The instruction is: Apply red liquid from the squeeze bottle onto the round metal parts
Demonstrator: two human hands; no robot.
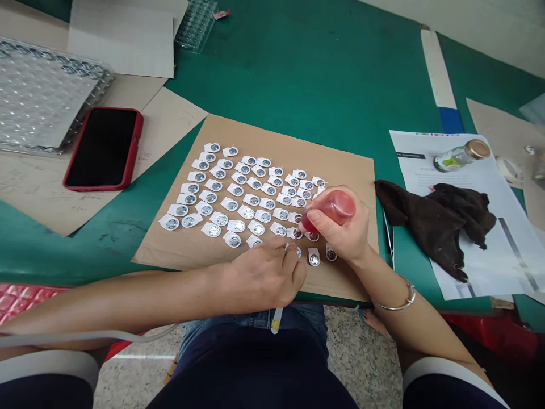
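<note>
My right hand (347,238) is wrapped round a small translucent squeeze bottle (336,207) with red contents, tilted so its narrow tip points down and left at the small parts. My left hand (266,275) is closed on a slim tool (276,322) whose white and yellow end sticks out below the hand; its kind is hidden by the fingers. Near both hands, many small round silver discs on white tabs (233,240) lie in rough rows on a brown cardboard sheet (170,250). The left fingertips and bottle tip meet close to one disc; whether they touch it is unclear.
On the left lie a phone in a red case (104,149) and a clear plastic tray (46,96). To the right are a dark cloth (443,218), tweezers-like metal pieces (389,241), a glass jar (462,155) and printed paper (506,272) on the green table (298,74).
</note>
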